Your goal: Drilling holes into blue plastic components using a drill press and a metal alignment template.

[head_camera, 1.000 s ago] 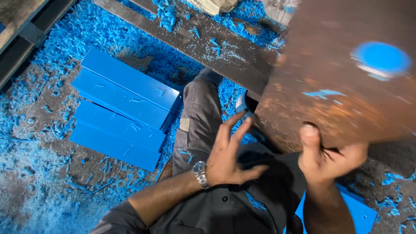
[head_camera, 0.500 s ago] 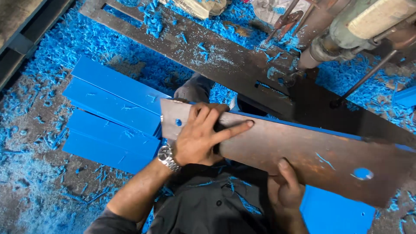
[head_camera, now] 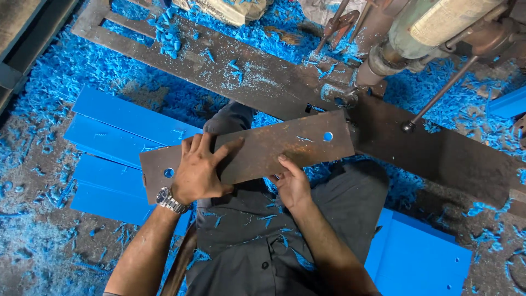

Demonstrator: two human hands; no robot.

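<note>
A long rusty brown metal plate (head_camera: 274, 145) with a round hole near each end lies flat across my lap. My left hand (head_camera: 200, 170), with a wristwatch on the wrist, rests spread on top of the plate near its left hole. My right hand (head_camera: 293, 183) grips the plate's near edge from below, thumb on top. The plate's right end sits close to the drill machine (head_camera: 416, 38) and the dark steel bed (head_camera: 263, 77) in front of me.
Several blue painted plates (head_camera: 115, 148) are stacked on the floor to my left. Another blue plate (head_camera: 422, 257) lies at my right. Blue shavings (head_camera: 38, 109) cover the ground. A thin lever rod (head_camera: 438, 96) slants down from the machine.
The plate has swung down from raised and tilted to flat across my lap and shifted left. My left hand now lies flat on it; my right hand holds its near edge.
</note>
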